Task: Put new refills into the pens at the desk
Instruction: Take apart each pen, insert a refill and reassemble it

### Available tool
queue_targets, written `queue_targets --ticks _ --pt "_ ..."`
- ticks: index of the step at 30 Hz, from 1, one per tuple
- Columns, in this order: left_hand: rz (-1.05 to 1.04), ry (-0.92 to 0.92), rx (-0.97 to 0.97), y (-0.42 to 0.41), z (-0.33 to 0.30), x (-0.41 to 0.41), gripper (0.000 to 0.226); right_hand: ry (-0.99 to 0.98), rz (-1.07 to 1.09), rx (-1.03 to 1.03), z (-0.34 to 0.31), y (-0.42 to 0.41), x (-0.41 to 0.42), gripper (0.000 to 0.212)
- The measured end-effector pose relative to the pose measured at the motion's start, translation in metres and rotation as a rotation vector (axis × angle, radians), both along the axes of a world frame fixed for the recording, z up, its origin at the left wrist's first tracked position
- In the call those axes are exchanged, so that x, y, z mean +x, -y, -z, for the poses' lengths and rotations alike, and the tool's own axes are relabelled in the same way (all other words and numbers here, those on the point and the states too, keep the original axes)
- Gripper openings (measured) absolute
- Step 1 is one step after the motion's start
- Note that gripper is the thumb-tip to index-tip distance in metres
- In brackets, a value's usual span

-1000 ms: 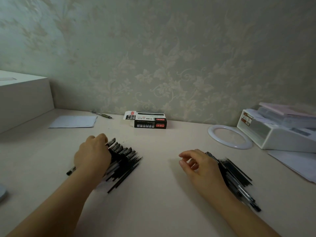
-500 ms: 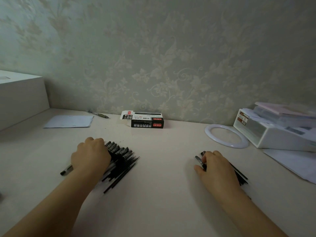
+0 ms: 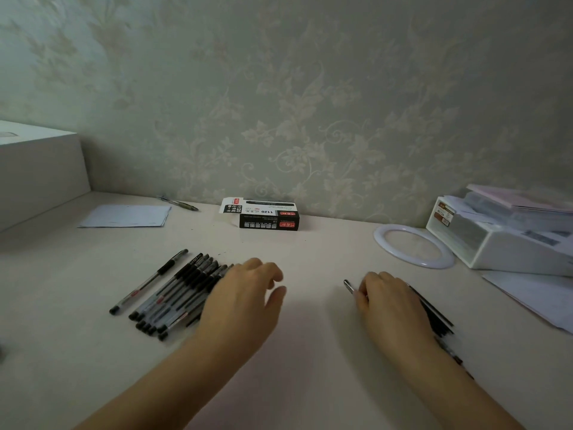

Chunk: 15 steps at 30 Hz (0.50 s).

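Since half a second ago the left hand [image 3: 245, 293] has slid right off the row of pens [image 3: 173, 293] at lower left, fingers now loosely spread and empty. The right hand [image 3: 387, 301] pinches one pen [image 3: 348, 286] above the dark refills [image 3: 434, 315] at lower right. Farther back the pale desk [image 3: 310, 352] meets floral wallpaper [image 3: 310, 103], with a refill box [image 3: 263, 217] at centre, paper [image 3: 124, 215] at left, a white ring [image 3: 412, 246] at right

Against the floral-patterned wallpaper [image 3: 310, 119] before you: a flat white paper sheet [image 3: 125, 216] far left, a white plastic ring [image 3: 382, 248] beside a white plastic storage box [image 3: 502, 252] at right.
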<state>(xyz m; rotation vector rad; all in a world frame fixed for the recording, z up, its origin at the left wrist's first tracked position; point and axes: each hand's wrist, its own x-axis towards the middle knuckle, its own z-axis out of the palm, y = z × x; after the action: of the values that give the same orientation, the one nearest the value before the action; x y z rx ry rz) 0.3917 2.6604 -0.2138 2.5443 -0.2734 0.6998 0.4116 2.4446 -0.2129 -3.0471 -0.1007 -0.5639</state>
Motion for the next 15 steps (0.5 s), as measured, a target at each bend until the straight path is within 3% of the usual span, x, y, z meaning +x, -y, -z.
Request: queue_targets --ticks 3,6,8,11,15 --pt "0.088 -0.007 -0.016 0.005 0.005 -0.001 0.021 0.167 -0.096 0.090 -0.008 -0.004 0.001 0.020" --pt "0.126 -0.005 -0.066 0.008 0.005 -0.001 0.022 0.492 -0.297 0.404 -0.018 -0.014 -0.005 0.016" --pt "0.142 -0.003 -0.099 0.009 0.004 -0.001 0.026 0.585 -0.400 0.664 -0.022 -0.019 -0.011 0.013" --pt "0.174 0.001 -0.123 0.011 0.000 -0.003 0.045 0.446 -0.452 1.044 -0.019 -0.026 -0.016 0.012" --pt "0.219 0.022 -0.108 0.012 -0.004 -0.008 0.057 -0.034 -0.412 1.518 -0.006 -0.039 -0.014 0.011"
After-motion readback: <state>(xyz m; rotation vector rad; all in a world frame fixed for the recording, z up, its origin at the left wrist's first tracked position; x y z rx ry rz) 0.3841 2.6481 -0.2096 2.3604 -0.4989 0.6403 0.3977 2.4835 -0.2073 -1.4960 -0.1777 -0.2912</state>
